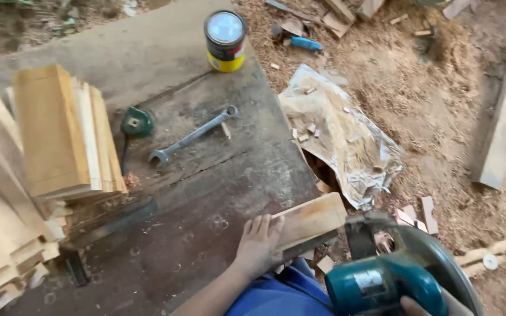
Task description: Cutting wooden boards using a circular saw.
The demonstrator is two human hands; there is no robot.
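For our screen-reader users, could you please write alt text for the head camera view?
A person's left hand presses a short wooden board flat at the edge of a dusty workbench, while the right hand grips a teal circular saw at the board's end. On the bench lie a wrench, a paint can and stacked wood pieces.

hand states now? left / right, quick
Left hand: open, pressed flat on the wooden board at the workbench edge.
Right hand: mostly out of frame, at the teal circular saw; grip cannot be told.
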